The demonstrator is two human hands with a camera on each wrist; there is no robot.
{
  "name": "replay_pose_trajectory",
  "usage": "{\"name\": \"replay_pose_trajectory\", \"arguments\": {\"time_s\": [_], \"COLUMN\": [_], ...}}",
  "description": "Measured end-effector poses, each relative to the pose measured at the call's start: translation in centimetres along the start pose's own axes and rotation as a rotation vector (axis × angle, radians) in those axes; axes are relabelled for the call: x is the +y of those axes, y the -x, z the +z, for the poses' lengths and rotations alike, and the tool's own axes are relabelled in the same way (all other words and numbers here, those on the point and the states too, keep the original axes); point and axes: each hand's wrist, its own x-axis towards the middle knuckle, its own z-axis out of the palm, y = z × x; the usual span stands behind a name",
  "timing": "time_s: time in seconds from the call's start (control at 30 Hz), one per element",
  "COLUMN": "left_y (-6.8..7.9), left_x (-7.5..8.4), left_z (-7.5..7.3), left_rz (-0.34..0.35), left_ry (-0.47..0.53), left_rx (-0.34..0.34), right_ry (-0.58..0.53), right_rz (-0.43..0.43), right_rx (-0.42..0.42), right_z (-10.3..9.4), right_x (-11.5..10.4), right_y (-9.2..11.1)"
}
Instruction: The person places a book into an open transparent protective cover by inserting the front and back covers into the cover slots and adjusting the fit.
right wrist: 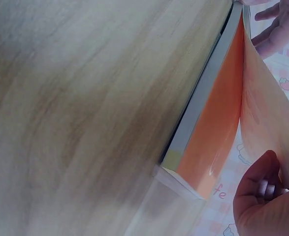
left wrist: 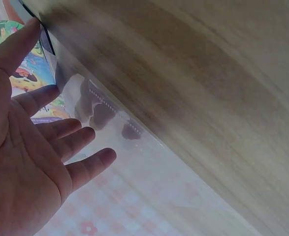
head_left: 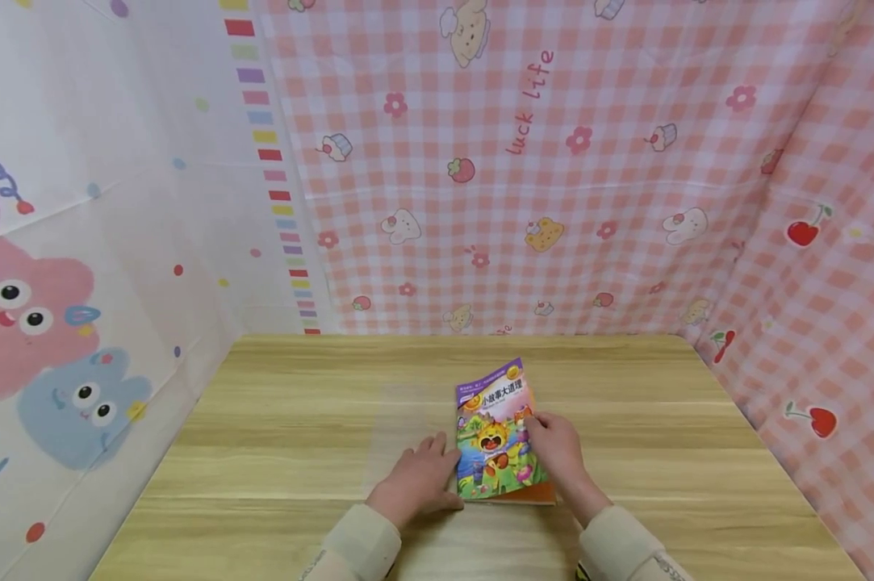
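A colourful children's storybook (head_left: 493, 440) lies on the wooden table, its front cover partly raised along the right side. My right hand (head_left: 562, 456) pinches that cover's right edge between thumb and fingers. In the right wrist view, the pale inner side of the cover (right wrist: 265, 103) stands apart from an orange page (right wrist: 215, 123), and the thick page block shows below. At the book's left edge, by the spine, my left hand (head_left: 418, 478) rests with fingers extended. The left wrist view shows that palm (left wrist: 26, 162) with spread, relaxed fingers beside the book.
The wooden table (head_left: 284, 444) extends to both sides and behind the book. A pink checked cloth (head_left: 589, 186) hangs at the back and right, and a white patterned cloth (head_left: 190, 202) hangs at the left.
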Motion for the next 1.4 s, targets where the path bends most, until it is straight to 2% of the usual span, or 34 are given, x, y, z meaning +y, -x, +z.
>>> {"name": "replay_pose_trajectory", "arguments": {"time_s": [0.17, 0.43, 0.57, 0.77, 0.93, 1.27, 1.4], "left_y": [-0.1, 0.2, 0.2, 0.1, 0.1, 0.4, 0.4], "left_x": [0.0, -0.4, -0.6, -0.8, -1.2, -1.7, -2.0], "left_z": [0.2, -0.3, -0.5, -0.6, -0.9, -1.8, -1.8], "left_rz": [0.002, 0.011, 0.015, 0.011, 0.002, -0.030, -0.047], "left_ry": [-0.028, -0.002, 0.007, 0.009, 0.007, 0.021, 0.037], "left_rx": [0.011, 0.019, 0.024, 0.016, 0.020, 0.019, 0.012], "right_ry": [-0.056, -0.315, -0.332, -0.259, -0.193, 0.053, 0.127], "right_rz": [0.010, -0.018, -0.059, -0.164, -0.229, -0.557, -0.594], "right_rx": [-0.018, -0.051, -0.036, 0.011, 0.009, 0.022, -0.019], "right_z": [0.1, 0.2, 0.5, 1.1, 1.3, 1.6, 2.0], "right_x": [0.0, -0.5, -0.6, -0.7, -0.6, 0.4, 0.6], "right_y": [-0.2, -0.9, -1.1, -1.2, -1.2, -1.7, -1.7]}}
